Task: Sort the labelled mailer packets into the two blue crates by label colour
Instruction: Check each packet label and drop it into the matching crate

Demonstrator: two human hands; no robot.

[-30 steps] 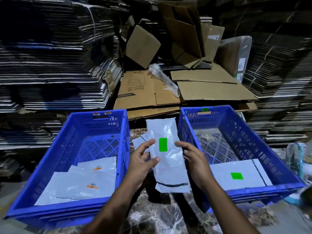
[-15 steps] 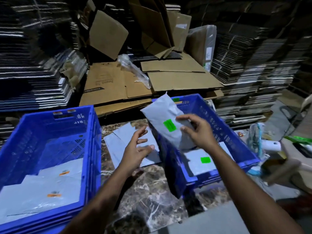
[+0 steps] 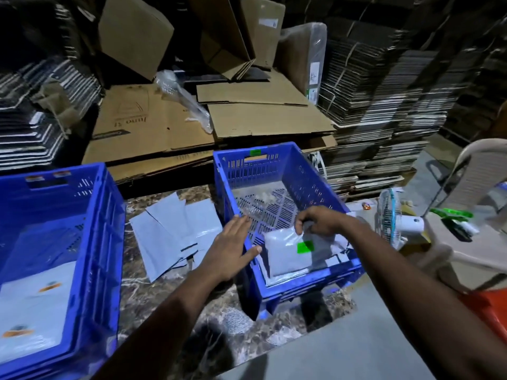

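My right hand (image 3: 319, 222) is down inside the right blue crate (image 3: 315, 176), pinching the top edge of a white mailer packet (image 3: 285, 253) with a green label. That packet lies over other packets at the crate's near end. My left hand (image 3: 233, 250) hovers with straight fingers at the crate's left wall, holding nothing. The left blue crate (image 3: 90, 242) holds packets with orange labels (image 3: 35, 300). Several unsorted grey packets (image 3: 175, 231) lie on the marble tabletop (image 3: 153, 297) between the crates.
Flattened cardboard boxes (image 3: 247, 119) and tall stacks of folded cartons (image 3: 384, 105) fill the back. A small fan (image 3: 389, 218), a plastic chair (image 3: 474, 171) and green-handled items sit at the right. A grey surface lies at the near edge.
My right hand carried the green-labelled packet from between the crates down into the right crate. My left hand let go of it and moved to the crate's left wall. The view swung right.
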